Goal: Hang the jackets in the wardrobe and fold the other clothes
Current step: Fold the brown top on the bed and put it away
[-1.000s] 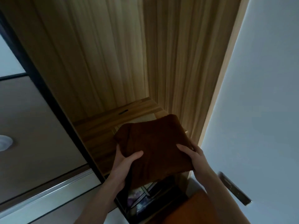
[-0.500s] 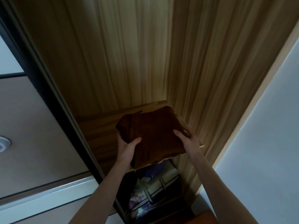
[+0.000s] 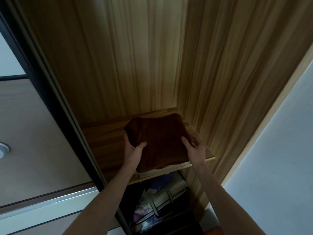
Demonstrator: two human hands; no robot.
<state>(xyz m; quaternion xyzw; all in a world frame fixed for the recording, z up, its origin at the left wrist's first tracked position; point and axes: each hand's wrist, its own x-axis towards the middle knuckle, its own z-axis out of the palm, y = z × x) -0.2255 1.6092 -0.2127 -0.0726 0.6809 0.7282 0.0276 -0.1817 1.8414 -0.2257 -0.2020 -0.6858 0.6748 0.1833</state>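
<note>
A folded dark brown garment (image 3: 160, 141) lies on the wooden wardrobe shelf (image 3: 105, 141), on top of a folded white item (image 3: 169, 169) whose edge shows below it. My left hand (image 3: 133, 148) grips the garment's left edge, thumb on top. My right hand (image 3: 194, 148) holds its right edge, fingers spread along the side. The wardrobe's wooden back and side panels rise above the shelf.
Below the shelf sit bags and bundled things, among them a beige strapped bag (image 3: 162, 199). A dark sliding-door frame (image 3: 55, 106) runs along the left of the opening. A pale wall (image 3: 279, 158) is on the right.
Both hands carried the brown garment up and forward from in front of the wardrobe onto the shelf. It now rests there, and the view has shifted closer.
</note>
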